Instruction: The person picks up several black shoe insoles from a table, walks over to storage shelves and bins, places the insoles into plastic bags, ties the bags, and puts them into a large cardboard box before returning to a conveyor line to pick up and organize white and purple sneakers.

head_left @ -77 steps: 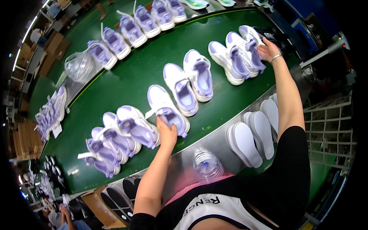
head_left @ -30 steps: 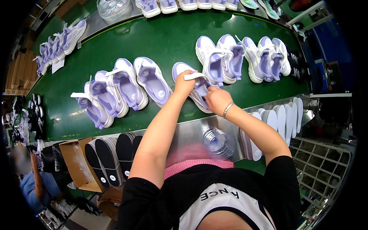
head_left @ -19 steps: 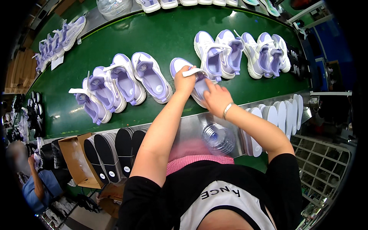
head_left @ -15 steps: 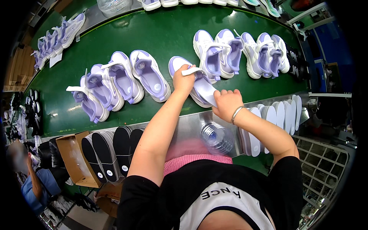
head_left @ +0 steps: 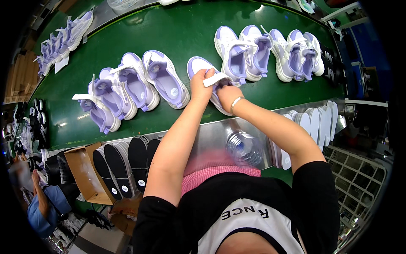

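A white and lavender sneaker [head_left: 198,64] lies on the green tabletop [head_left: 127,38], its toe pointing up and left. My left hand [head_left: 201,88] is closed on the shoe's side and upper, beside the raised white strap [head_left: 215,79]. My right hand [head_left: 229,97] reaches into the shoe opening from the heel side. Its fingers are hidden inside, and the insole cannot be seen. Several similar sneakers stand left of the held one, the closest a sneaker [head_left: 167,80] with a round sticker inside. Another sneaker [head_left: 232,55] stands just to the right.
Stacks of black insoles [head_left: 113,163] and a cardboard box [head_left: 86,173] sit at the near left. White insoles [head_left: 302,120] stand in rows at the near right. A clear plastic bottle [head_left: 244,149] rests by the table's near edge. Another person [head_left: 48,205] is at far left.
My right hand has pushed forward into the shoe with the insole, which was visible sticking out at the heel. My left hand stays on the shoe. Shoes at the top edge have mostly left view.
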A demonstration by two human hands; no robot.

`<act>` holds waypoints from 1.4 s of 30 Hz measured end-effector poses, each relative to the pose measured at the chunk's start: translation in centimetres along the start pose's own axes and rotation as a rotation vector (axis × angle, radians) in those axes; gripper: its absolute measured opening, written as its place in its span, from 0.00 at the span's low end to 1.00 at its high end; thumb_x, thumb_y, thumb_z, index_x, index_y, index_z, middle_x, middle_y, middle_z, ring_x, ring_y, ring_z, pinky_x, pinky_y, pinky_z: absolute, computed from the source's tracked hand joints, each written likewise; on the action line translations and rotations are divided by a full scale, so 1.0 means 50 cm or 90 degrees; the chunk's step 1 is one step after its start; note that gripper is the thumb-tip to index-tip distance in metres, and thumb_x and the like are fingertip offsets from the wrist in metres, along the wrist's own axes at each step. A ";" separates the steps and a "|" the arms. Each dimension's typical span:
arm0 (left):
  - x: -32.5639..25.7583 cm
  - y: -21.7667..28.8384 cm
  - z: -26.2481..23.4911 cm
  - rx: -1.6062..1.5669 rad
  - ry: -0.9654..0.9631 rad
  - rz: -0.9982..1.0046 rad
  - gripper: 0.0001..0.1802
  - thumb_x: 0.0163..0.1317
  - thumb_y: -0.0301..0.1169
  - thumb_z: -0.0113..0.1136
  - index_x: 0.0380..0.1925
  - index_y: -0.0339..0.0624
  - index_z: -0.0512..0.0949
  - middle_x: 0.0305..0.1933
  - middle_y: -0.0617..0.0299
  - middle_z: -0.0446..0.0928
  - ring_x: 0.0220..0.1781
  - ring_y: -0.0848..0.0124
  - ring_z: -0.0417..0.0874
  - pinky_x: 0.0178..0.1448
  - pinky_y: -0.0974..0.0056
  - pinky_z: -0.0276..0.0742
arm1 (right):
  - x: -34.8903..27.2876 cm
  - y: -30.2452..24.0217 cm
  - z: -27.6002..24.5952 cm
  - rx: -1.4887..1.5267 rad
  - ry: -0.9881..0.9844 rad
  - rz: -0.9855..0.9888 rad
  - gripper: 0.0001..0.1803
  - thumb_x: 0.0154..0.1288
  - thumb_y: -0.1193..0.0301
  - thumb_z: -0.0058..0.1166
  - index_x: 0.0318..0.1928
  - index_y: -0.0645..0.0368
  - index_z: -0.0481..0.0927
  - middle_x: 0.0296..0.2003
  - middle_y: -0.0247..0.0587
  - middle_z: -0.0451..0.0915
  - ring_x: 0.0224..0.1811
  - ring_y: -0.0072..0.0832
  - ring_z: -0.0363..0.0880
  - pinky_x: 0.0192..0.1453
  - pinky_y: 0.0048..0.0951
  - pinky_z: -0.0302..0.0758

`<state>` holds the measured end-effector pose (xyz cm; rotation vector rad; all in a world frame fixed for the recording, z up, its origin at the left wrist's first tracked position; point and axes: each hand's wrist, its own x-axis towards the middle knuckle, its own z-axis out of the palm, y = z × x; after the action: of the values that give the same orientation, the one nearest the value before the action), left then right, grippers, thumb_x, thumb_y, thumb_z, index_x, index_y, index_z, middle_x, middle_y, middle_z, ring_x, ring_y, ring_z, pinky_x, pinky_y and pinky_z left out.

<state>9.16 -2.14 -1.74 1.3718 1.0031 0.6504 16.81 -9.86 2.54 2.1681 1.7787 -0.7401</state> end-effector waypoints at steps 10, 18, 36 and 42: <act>0.004 0.011 -0.007 -0.029 -0.026 -0.057 0.16 0.56 0.38 0.52 0.31 0.32 0.75 0.25 0.56 0.76 0.26 0.72 0.74 0.31 0.68 0.69 | 0.050 -0.010 0.003 -0.087 -0.133 0.019 0.14 0.50 0.73 0.49 0.40 0.60 0.77 0.40 0.45 0.77 0.44 0.33 0.75 0.45 0.30 0.71; 0.013 -0.008 -0.010 0.015 -0.002 -0.030 0.17 0.56 0.38 0.51 0.30 0.32 0.75 0.22 0.56 0.75 0.24 0.70 0.74 0.30 0.66 0.69 | -0.022 -0.006 -0.069 -0.162 -0.190 -0.073 0.13 0.51 0.71 0.45 0.39 0.58 0.77 0.35 0.44 0.78 0.41 0.34 0.77 0.44 0.33 0.71; -0.026 0.021 -0.006 0.089 -0.112 0.043 0.15 0.51 0.27 0.58 0.39 0.38 0.68 0.35 0.62 0.72 0.37 0.74 0.72 0.41 0.71 0.68 | -0.089 0.053 -0.050 0.087 -0.114 -0.083 0.12 0.47 0.71 0.45 0.35 0.58 0.77 0.35 0.48 0.77 0.42 0.38 0.75 0.52 0.44 0.62; -0.025 0.004 0.014 0.037 -0.070 0.065 0.14 0.49 0.25 0.56 0.38 0.38 0.69 0.33 0.59 0.74 0.36 0.72 0.75 0.39 0.69 0.69 | -0.041 0.041 -0.024 0.083 -0.034 -0.076 0.09 0.49 0.76 0.44 0.30 0.59 0.79 0.32 0.50 0.77 0.34 0.40 0.77 0.39 0.33 0.73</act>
<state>9.22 -3.52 -1.37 1.5018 0.8742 0.6175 18.81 -11.46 4.35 2.1133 1.8951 -0.9579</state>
